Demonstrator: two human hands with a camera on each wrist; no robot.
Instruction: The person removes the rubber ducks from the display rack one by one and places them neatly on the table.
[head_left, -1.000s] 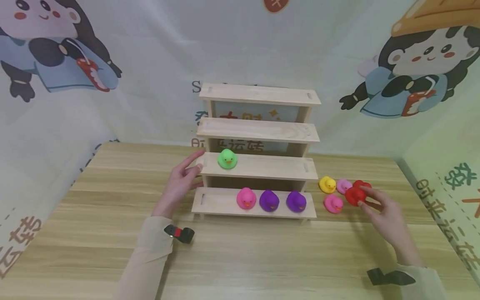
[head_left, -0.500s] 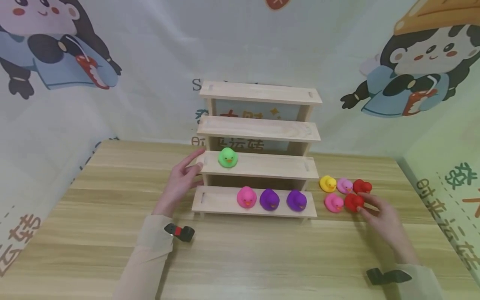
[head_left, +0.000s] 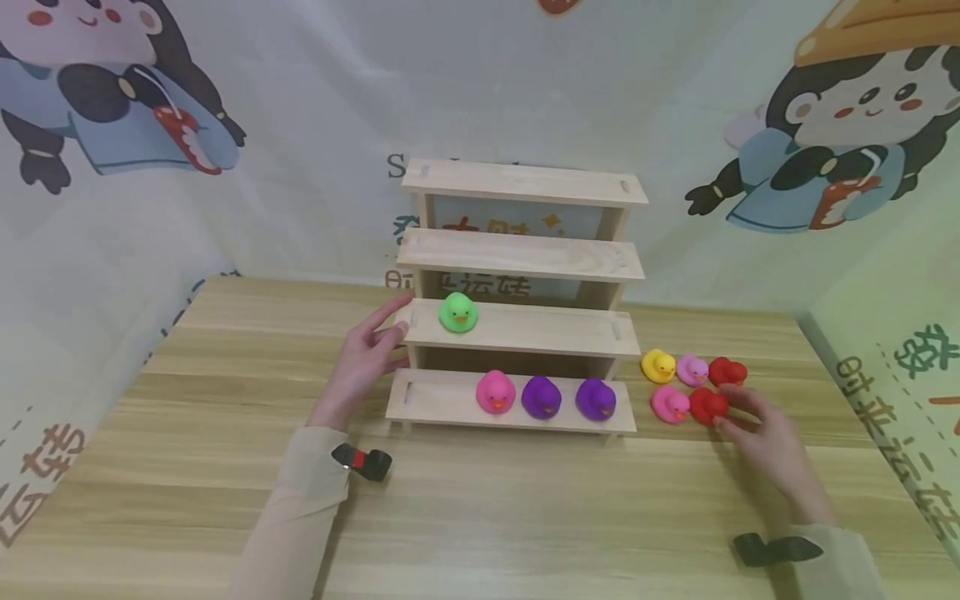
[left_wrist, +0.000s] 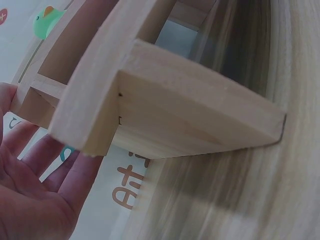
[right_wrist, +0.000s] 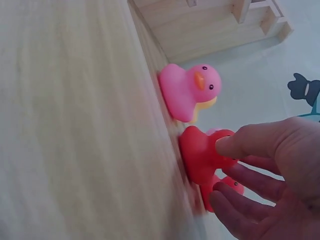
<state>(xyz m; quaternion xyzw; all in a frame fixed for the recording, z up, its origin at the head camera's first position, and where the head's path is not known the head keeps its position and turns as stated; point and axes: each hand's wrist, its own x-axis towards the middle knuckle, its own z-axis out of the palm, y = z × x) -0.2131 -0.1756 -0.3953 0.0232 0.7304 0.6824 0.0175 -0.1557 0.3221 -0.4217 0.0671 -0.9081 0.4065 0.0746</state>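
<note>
My left hand holds the left end of a stepped wooden shelf with spread fingers. Its thumb lies by the board's end in the left wrist view, other fingers lower down. On the right, my right hand pinches a red rubber duck that sits on the table, thumb against its head. A second red duck sits just behind. Beside them are a pink duck, a light purple duck and a yellow duck.
A green duck stands on the second step from the bottom, towards the left. The lowest step bears a pink duck and two purple ducks, one in the middle and one at right. A printed cloth hangs behind the table.
My right hand has lowered the red duck from above the other red one to the table in front of it, beside the pink duck. The left hand stays at the shelf.
</note>
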